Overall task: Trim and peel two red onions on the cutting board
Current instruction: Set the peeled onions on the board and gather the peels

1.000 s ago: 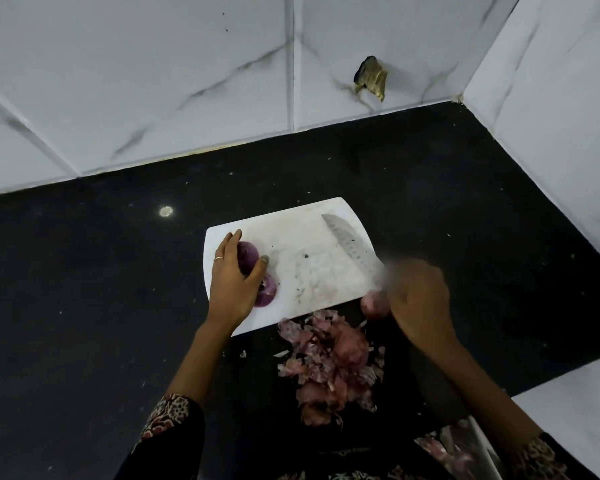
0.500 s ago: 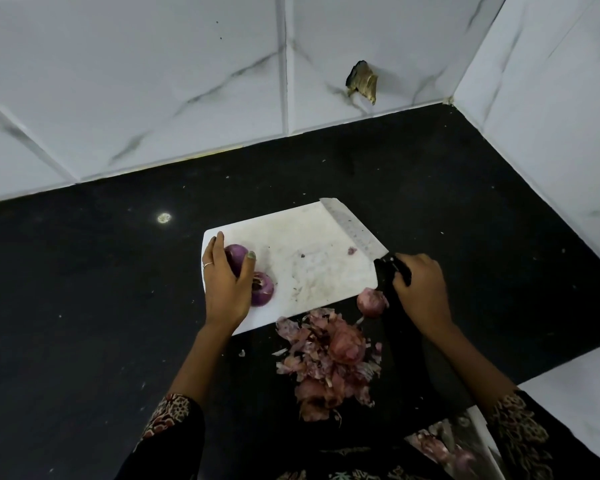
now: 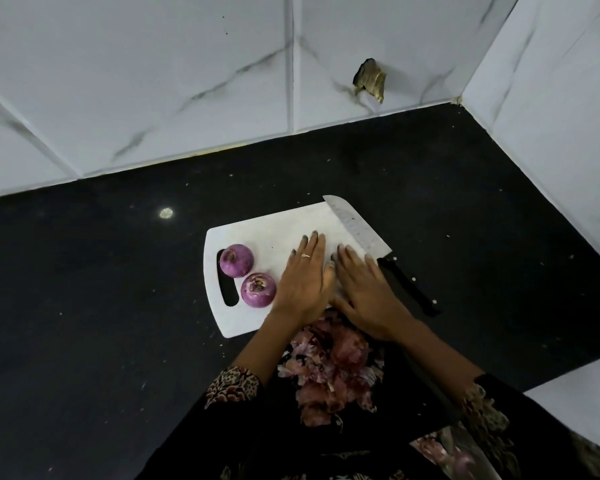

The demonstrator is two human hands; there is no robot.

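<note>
Two peeled purple onions sit on the left part of the white cutting board (image 3: 274, 233): one onion (image 3: 237, 260) beside the handle slot, the other onion (image 3: 258, 289) nearer me. My left hand (image 3: 303, 278) lies flat on the board with straight fingers, just right of the nearer onion. My right hand (image 3: 364, 294) lies flat beside it, fingers straight, palm down. The knife (image 3: 361, 233) rests along the board's right edge, blade pointing away, black handle on the counter, free of both hands.
A pile of pinkish onion skins (image 3: 329, 365) lies on the black counter (image 3: 118, 306) just in front of the board. White marble-tiled walls close in the back and the right side. A torn patch (image 3: 369, 79) marks the back wall.
My left hand let go of the onions and moved right onto the board. My right hand released the knife, which now lies at the board's right edge, and came to rest flat beside the left.
</note>
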